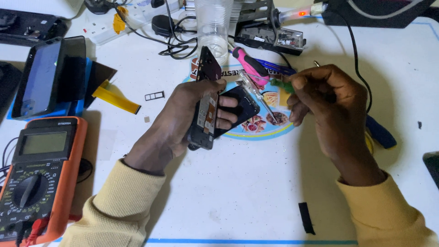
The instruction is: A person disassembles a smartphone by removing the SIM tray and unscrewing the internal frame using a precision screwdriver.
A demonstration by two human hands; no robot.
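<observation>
At the far left we see an orange-cased multimeter (39, 176) lying flat on the white worktable (247, 192), its dial toward us; above it a dark tablet-like device (43, 77) leans on a blue stand, with a yellow ribbon strip (116, 99) and a small black SIM tray (154, 95) just beside it; a white power strip (123, 20) with black plugs sits along the table's far edge.

At centre our left hand (183, 123), in a pale yellow sleeve, is closed around an opened smartphone (206, 107) held on edge above the table, fingers wrapped over the dark back cover and thumb pressed near the top, the inner frame facing right; behind it stands a clear plastic bottle (214, 27), and a pink-handled screwdriver (249, 64) rests on a round printed sticker (263, 130).

To the right our right hand (327, 103) is curled tight around a green-handled screwdriver (274, 91), pinched between thumb and forefinger, its clear shaft angled down and left toward the phone; whether the tip touches the phone we cannot tell; a black cable (354, 50) runs behind this hand; a blue-handled tool (379, 132) lies partly hidden beyond the wrist; a short black strip (306, 218) lies near the lower right sleeve.
</observation>
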